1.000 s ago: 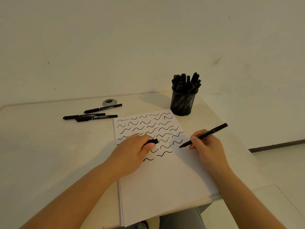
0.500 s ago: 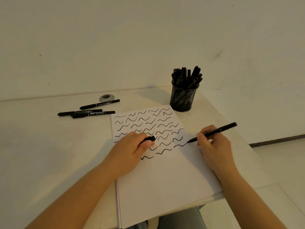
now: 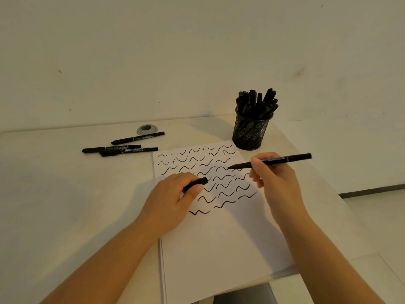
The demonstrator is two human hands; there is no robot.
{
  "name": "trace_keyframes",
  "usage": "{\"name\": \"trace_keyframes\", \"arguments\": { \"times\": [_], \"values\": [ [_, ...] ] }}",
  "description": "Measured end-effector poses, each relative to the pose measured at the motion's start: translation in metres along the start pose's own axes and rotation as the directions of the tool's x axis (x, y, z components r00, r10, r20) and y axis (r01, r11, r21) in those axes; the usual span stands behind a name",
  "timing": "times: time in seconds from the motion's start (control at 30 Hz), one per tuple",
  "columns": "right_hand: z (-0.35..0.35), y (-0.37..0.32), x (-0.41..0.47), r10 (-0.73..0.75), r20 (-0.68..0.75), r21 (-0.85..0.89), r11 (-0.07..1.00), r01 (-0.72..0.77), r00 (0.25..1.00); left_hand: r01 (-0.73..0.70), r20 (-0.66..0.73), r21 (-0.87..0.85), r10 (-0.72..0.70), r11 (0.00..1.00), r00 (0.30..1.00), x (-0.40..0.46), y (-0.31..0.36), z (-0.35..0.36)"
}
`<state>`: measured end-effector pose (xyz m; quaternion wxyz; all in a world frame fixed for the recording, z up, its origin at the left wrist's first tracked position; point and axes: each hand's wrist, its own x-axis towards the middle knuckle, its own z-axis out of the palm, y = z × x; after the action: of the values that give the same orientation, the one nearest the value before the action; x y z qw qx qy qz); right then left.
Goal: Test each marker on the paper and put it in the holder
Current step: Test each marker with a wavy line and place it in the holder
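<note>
A white sheet of paper [image 3: 219,238] lies on the table, its upper half covered in rows of black wavy strokes. My right hand [image 3: 276,183] grips an uncapped black marker [image 3: 274,161], lifted above the paper with its tip pointing left. My left hand [image 3: 173,198] rests on the paper and pinches the marker's black cap [image 3: 197,183]. A black mesh holder [image 3: 249,132] filled with several black markers stands just beyond the paper's far right corner. Three more black markers [image 3: 120,149] lie on the table to the left of the paper.
A round grey cable grommet [image 3: 147,129] sits in the table top behind the loose markers. A plain wall runs along the table's far edge. The table's right edge drops to the floor right of my right arm.
My right hand finished a wavy stroke at the paper's right side, then lifted the marker up and back off the sheet. My left hand kept the cap in place.
</note>
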<state>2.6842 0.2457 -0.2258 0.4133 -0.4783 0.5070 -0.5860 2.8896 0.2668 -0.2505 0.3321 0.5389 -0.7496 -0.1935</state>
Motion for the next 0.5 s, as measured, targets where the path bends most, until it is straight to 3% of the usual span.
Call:
{"name": "trace_keyframes", "arguments": {
  "times": [0.1, 0.23, 0.5],
  "values": [
    [0.018, -0.001, 0.001, 0.106, 0.090, 0.227, 0.966, -0.124, 0.990, 0.003, -0.029, -0.026, -0.004, 1.000, 1.000, 0.001, -0.002, -0.001],
    [0.028, 0.008, -0.003, 0.156, 0.118, 0.382, 0.905, -0.190, 0.981, -0.007, -0.043, -0.048, 0.005, 0.999, 0.999, -0.001, -0.002, -0.003],
    [0.027, 0.016, -0.005, 0.124, 0.150, 0.348, 0.922, -0.170, 0.981, -0.039, -0.039, -0.065, 0.037, 0.997, 0.999, -0.001, 0.000, -0.002]
  ]
}}
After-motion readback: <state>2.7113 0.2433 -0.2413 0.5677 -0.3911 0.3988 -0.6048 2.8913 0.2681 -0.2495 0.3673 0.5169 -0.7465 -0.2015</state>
